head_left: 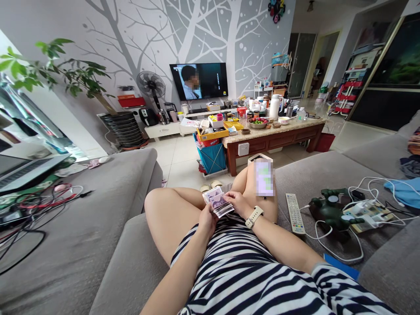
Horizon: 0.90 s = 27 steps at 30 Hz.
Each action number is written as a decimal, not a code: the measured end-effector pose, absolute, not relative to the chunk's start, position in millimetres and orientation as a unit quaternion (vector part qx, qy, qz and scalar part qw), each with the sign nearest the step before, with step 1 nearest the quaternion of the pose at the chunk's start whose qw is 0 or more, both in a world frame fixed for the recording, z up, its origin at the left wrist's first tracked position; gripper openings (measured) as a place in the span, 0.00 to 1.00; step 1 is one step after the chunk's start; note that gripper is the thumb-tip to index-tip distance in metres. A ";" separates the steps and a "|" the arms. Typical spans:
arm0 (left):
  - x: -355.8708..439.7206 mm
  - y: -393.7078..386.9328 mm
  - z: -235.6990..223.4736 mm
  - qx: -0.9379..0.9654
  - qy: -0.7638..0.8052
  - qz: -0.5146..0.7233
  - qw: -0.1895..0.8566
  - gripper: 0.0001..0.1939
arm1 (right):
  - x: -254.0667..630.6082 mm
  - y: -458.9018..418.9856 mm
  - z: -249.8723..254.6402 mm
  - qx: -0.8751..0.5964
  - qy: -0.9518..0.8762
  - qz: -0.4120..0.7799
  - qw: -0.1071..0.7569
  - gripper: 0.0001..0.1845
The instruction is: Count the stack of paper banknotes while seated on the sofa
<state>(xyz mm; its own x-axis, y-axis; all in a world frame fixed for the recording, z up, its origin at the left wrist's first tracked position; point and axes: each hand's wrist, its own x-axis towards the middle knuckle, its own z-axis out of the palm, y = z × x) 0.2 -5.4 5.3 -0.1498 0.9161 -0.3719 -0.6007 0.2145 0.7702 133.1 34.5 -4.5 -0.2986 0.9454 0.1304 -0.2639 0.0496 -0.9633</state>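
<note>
my hands are together, both clamped on a wad of banknotes (218, 203) just above my thigh (170, 223): left hand (208, 221) under it, right hand (236, 203) on top. tv remote (295, 213) lies nearby on the gray sofa (315, 175).

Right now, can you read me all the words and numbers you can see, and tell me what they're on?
"5" on the top banknotes.
"6" on the colourful wall clock; its other numbers are hard to make out.
The small writing on the television screen is too blurred to read.
The button labels on the remote control are too small to read.
</note>
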 end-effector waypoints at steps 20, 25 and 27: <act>-0.5 -2.9 3.2 0.172 0.466 0.597 0.631 0.12 | 133.5 32.3 -1.2 -0.332 -0.536 0.600 0.492 0.17; -0.7 -1.7 0.8 0.167 0.465 0.600 0.629 0.13 | 134.7 30.9 1.4 -0.336 -0.532 0.604 0.490 0.18; -1.1 -0.1 -1.6 0.162 0.461 0.602 0.631 0.13 | 135.4 31.0 2.7 -0.335 -0.533 0.608 0.484 0.18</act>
